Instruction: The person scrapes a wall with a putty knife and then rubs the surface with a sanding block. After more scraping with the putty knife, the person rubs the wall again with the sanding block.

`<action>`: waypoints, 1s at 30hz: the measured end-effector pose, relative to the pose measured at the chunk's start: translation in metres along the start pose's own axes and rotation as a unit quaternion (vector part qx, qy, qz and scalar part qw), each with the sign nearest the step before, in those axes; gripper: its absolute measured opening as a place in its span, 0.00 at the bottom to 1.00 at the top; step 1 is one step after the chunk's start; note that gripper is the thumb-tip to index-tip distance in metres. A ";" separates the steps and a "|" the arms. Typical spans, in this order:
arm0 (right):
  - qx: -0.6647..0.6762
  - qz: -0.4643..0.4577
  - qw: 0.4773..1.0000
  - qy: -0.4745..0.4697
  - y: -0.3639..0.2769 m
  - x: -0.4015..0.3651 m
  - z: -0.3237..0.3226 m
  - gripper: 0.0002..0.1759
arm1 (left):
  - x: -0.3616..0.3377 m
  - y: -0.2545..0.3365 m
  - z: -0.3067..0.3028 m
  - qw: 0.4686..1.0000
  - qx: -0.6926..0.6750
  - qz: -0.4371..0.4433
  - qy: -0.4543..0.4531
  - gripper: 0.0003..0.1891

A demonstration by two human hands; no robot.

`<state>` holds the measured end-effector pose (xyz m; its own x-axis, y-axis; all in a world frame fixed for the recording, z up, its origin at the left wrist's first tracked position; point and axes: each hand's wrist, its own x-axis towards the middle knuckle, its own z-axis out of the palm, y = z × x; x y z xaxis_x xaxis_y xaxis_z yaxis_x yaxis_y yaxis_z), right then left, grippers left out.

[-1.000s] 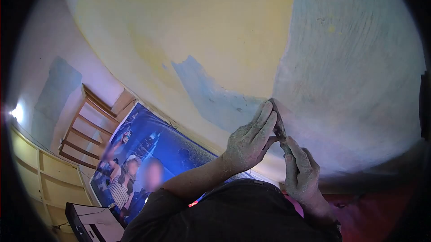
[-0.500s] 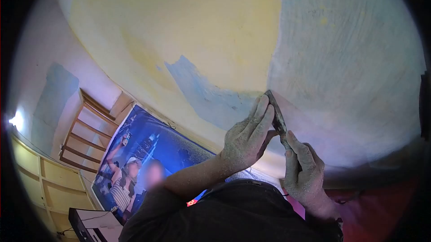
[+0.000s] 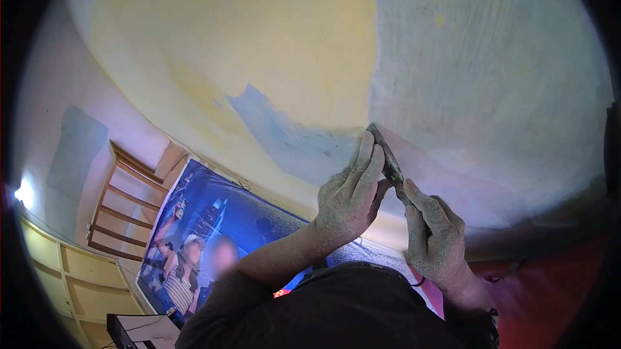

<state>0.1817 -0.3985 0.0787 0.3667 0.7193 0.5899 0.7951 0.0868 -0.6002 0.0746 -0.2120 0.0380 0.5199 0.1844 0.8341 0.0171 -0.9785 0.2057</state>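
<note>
A dark, worn scraper [image 3: 392, 169] is held between my two hands, its tip against the wall by the vertical line where the yellow paint [image 3: 297, 32] meets the pale grey-blue area [image 3: 479, 90]. My right hand [image 3: 436, 236] is closed around the scraper's lower end, with the index finger stretched along it. My left hand [image 3: 352, 197] presses its long fingers together on the blade near the tip, the thumb partly hidden behind. Whitish dust coats both hands. A bare blue patch [image 3: 284, 139] lies left of the blade.
A large blue photo poster [image 3: 259, 219] hangs at lower left, with a wooden rack [image 3: 126, 203] beyond it. Cream shelving [image 3: 77, 271] and a white-topped dark unit [image 3: 142, 329] stand at the left edge. Red material [image 3: 550, 291] lies at lower right.
The view has shifted slightly, so the wall appears further left. Both hands and the scraper have moved a little left in view, with the tip still near the paint line.
</note>
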 end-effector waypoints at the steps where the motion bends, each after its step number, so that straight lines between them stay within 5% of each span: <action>1: 0.001 0.002 1.000 -0.001 0.000 0.003 0.003 0.27 | 0.000 -0.001 0.000 1.000 0.006 -0.001 0.001 0.41; 30: 0.011 0.024 1.000 0.003 0.002 -0.007 0.010 0.25 | -0.007 -0.004 0.014 0.998 -0.049 -0.020 0.024 0.38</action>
<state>0.1758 -0.3967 0.0683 0.4062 0.7192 0.5637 0.7662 0.0681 -0.6390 0.0826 -0.2110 0.0242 0.4782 0.2295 0.8477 -0.0478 -0.9570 0.2860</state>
